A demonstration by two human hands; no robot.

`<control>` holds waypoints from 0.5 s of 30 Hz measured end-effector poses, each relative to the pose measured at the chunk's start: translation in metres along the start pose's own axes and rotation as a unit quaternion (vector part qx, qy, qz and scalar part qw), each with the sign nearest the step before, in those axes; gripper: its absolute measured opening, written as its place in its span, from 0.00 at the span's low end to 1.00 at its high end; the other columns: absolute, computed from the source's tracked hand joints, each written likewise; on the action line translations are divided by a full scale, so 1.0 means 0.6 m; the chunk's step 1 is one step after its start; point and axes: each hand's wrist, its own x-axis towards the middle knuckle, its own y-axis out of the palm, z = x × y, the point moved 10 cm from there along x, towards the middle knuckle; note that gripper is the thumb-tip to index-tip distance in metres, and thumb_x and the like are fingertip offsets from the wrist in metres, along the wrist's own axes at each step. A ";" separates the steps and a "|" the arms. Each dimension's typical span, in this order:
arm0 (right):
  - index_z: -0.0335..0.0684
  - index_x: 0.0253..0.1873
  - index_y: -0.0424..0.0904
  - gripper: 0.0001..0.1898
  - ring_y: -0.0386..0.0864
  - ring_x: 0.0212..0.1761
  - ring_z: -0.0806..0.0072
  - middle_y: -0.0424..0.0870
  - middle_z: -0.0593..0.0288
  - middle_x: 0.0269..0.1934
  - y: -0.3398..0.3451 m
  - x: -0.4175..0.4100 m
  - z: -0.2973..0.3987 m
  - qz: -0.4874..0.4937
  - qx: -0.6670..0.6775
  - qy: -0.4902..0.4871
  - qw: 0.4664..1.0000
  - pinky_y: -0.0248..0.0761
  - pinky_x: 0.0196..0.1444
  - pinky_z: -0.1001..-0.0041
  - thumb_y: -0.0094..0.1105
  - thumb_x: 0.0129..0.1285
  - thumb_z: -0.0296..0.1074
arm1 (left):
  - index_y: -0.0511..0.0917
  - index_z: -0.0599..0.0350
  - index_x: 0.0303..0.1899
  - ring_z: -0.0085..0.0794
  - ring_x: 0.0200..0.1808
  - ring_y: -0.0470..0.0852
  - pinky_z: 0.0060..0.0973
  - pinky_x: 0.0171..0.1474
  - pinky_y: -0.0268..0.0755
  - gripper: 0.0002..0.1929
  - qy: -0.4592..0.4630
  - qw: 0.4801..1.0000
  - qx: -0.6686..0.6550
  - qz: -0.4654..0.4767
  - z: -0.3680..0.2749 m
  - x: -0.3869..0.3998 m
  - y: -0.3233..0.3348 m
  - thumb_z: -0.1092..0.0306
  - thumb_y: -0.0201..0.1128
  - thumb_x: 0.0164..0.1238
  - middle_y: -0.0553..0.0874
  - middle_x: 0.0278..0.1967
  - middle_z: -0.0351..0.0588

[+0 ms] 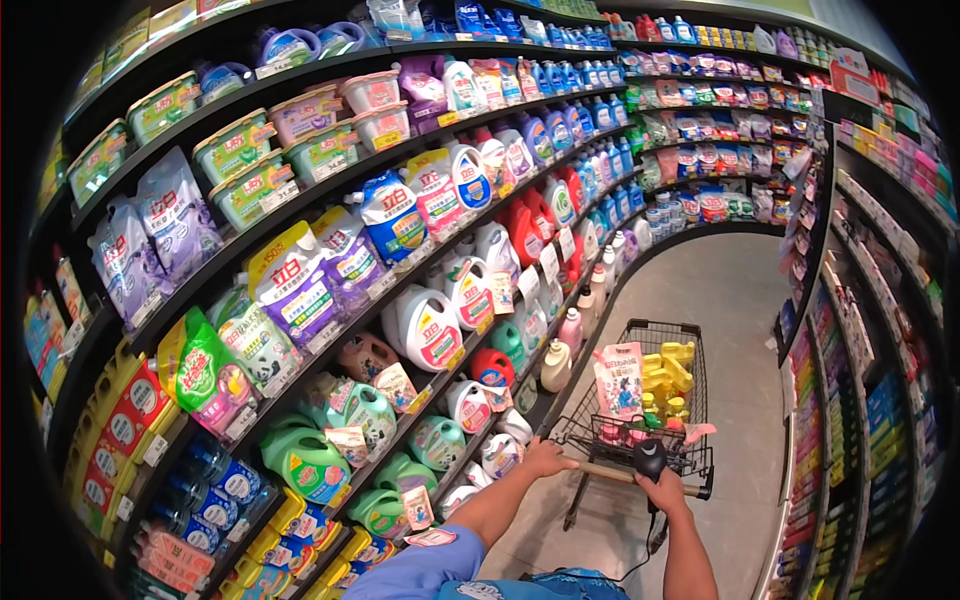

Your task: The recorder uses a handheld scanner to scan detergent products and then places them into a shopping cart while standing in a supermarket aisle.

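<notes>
My left hand grips the left part of the handlebar of a wire shopping cart. My right hand is at the bar's right part, closed around a black handheld device, seemingly a scanner, with a cable running down from it. Whether its fingers also hold the bar cannot be told. In the cart stand a pink printed pouch and several yellow bottles, some with green caps. Pinkish items lie lower in the basket, partly hidden by the wire.
Shelves of laundry detergent jugs, pouches and tubs curve along my left side and across the far end. A cream bottle stands on the low shelf left of the cart. More stocked shelves line the right. Grey floor runs between them.
</notes>
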 end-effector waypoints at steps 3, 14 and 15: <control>0.38 0.49 0.80 0.26 0.82 0.44 0.48 0.85 0.43 0.38 0.008 0.000 -0.016 0.035 -0.017 0.043 0.998 0.73 0.47 0.58 0.66 0.54 0.54 | 0.78 0.52 0.60 0.53 0.68 0.62 0.41 0.72 0.52 0.44 -0.002 1.000 -0.009 0.011 0.002 0.003 0.004 0.22 0.53 0.54 0.74 0.63 0.54; 0.39 0.48 0.81 0.25 0.83 0.44 0.48 0.85 0.44 0.38 0.019 0.006 -0.035 0.020 -0.016 0.012 1.000 0.73 0.46 0.58 0.66 0.54 0.53 | 0.79 0.54 0.59 0.50 0.67 0.65 0.40 0.70 0.53 0.45 0.017 1.000 0.017 -0.002 -0.008 0.001 -0.001 0.21 0.50 0.54 0.75 0.62 0.56; 0.39 0.48 0.81 0.24 0.83 0.44 0.48 0.85 0.44 0.38 0.019 0.008 -0.036 0.014 -0.025 0.008 1.000 0.73 0.46 0.58 0.66 0.54 0.53 | 0.79 0.54 0.59 0.50 0.67 0.65 0.40 0.70 0.53 0.45 0.011 1.000 0.009 0.002 -0.007 -0.002 -0.002 0.21 0.50 0.54 0.75 0.62 0.56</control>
